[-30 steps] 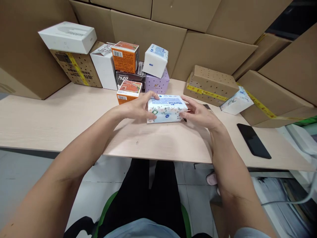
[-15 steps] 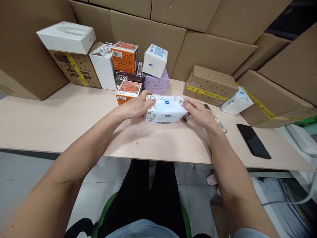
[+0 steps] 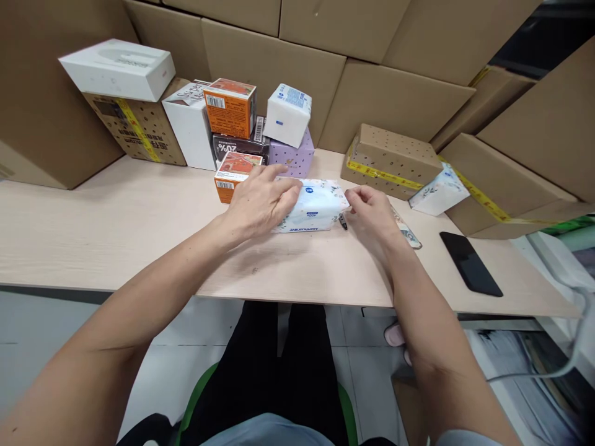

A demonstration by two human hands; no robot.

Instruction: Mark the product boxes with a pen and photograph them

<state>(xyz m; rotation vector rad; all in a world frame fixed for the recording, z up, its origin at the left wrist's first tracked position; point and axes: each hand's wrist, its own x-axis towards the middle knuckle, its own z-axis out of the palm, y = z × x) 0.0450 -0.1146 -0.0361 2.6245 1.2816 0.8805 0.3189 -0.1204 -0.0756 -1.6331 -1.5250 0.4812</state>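
A soft pack of tissues (image 3: 320, 201), pale blue and white with a floral print, lies on the table in front of me. My left hand (image 3: 263, 201) covers its left end, thumb across the top and fingers reaching over the back side. At the right end, my right hand (image 3: 369, 204) pinches the edge of the wrapper between thumb and curled fingers. A small dark pen-like object (image 3: 343, 222) pokes out by the pack's right end, partly hidden. Just behind my left hand stands an orange box (image 3: 225, 191).
Stacked behind are another orange box (image 3: 230, 111), a white tissue pack (image 3: 288, 118) and a purple box (image 3: 295, 158). A brown carton (image 3: 390, 155) with yellow tape stands at the back right, near a floral tissue pack (image 3: 441, 192). A black phone (image 3: 470, 263) lies at the right.
My left hand has slid right and further over the pack, covering more of its left end. My right fingers have shifted from gripping the top corner to pinching the wrapper's right edge.
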